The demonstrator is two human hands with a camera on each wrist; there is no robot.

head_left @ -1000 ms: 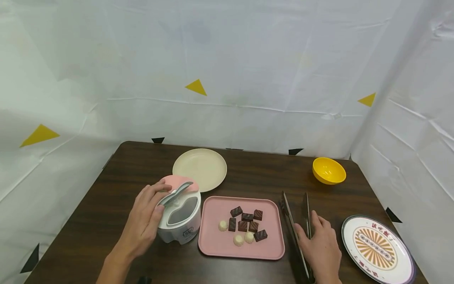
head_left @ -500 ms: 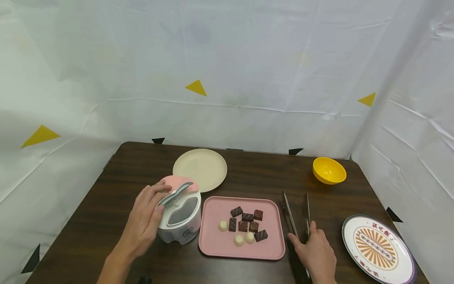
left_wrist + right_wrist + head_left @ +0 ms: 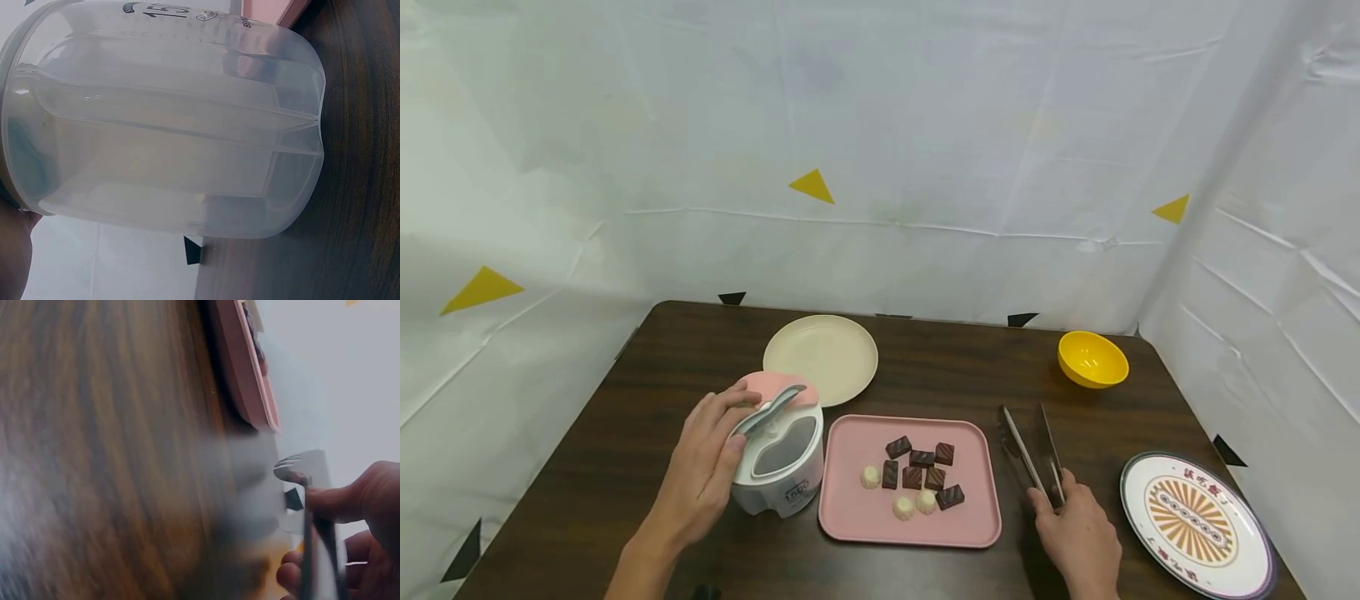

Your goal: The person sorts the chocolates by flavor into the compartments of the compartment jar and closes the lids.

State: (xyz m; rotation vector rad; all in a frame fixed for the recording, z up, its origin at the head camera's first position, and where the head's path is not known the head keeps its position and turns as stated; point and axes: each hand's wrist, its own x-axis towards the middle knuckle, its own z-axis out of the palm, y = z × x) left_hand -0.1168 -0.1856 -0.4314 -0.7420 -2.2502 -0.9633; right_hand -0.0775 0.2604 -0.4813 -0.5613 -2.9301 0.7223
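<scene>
My left hand (image 3: 703, 467) holds the top of a translucent plastic storage jar (image 3: 782, 487), its fingers over the lid beside a grey handle (image 3: 775, 408). The jar has a white lid with a pink flap (image 3: 781, 385) and printed markings; it stands upright on the table. Its side fills most of the left wrist view. To the right, my right hand (image 3: 1082, 533) grips metal tongs (image 3: 1024, 450) between thumb and fingers, their two arms apart at the far end. In the right wrist view a fork-like tip (image 3: 292, 470) shows on the tongs; nothing is between the arms.
Between the hands lies a pink tray (image 3: 857, 525) with dark chocolates (image 3: 922, 458) and white round ones (image 3: 904, 507). A cream plate (image 3: 820, 358) sits behind the jar. A yellow bowl (image 3: 1092, 362) stands at the back right, and a patterned plate (image 3: 1247, 546) lies at the right edge.
My right hand first shifts a little left along the tongs, then back right, swinging the tongs' near end right. The tips come slightly closer together. My left hand stays on the jar.
</scene>
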